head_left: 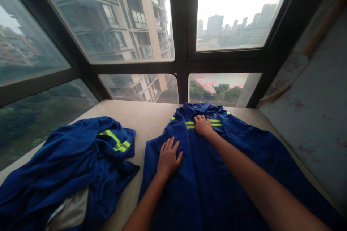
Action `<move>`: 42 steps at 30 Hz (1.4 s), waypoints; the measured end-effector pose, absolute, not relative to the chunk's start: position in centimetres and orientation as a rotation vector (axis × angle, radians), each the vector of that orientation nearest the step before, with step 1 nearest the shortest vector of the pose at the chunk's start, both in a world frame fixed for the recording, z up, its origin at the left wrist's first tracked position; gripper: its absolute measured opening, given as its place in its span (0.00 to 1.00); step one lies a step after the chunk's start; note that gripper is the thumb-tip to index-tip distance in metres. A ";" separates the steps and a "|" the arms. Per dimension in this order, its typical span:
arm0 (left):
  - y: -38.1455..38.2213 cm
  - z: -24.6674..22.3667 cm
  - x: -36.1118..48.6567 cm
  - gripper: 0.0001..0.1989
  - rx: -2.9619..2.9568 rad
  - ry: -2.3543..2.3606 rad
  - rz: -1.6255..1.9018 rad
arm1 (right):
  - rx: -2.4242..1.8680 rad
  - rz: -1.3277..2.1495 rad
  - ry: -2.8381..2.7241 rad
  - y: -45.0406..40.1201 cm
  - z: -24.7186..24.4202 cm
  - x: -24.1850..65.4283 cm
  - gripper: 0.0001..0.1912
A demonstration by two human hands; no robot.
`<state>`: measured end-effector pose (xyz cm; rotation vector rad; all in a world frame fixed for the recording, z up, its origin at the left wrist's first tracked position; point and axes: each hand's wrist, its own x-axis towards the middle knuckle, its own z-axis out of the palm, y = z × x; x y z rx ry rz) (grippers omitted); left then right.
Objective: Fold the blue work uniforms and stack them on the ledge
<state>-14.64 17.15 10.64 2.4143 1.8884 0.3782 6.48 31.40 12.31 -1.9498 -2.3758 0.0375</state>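
In the head view, the spread jacket (208,184) lies front up on the pale sill (154,113), its collar (197,107) towards the window frame (182,32). Your left hand (168,157) rests on the left part of the spread jacket, palm down and fingers fanned, with no cloth gathered in it. Your right hand (203,125) is higher on the spread jacket, over the chest stripe (217,122), fingers partly bent; whether they pinch the fabric or only press on it, you cannot tell from here.

To the left of the spread jacket, with a strip of sill between them, lies a crumpled blue garment (73,158), its yellow-green bands bunched at the near corner.

The likeliest trouble is rucking: if your right hand drags while pressing, the chest may wrinkle and the collar skew against the frame. Uneven pressure from your left hand could pull the front off line — the cloth looks loose there. A wide sweep leftward might also catch the crumpled garment — the gap is narrow.
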 end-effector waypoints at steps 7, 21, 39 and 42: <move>17.3 10.2 -14.6 0.26 2.417 1.893 0.368 | -1.994 0.074 -2.436 32.5 13.2 6.1 0.21; 16.7 10.4 -14.5 0.27 2.467 1.907 0.335 | -2.064 0.178 -2.490 33.9 17.0 4.3 0.17; 18.1 9.9 -14.6 0.27 2.470 1.899 0.381 | -1.782 0.203 -2.203 18.6 12.1 9.5 0.28; 19.1 9.8 -14.7 0.27 2.490 1.886 0.370 | -1.771 0.205 -2.189 9.3 10.9 10.4 0.26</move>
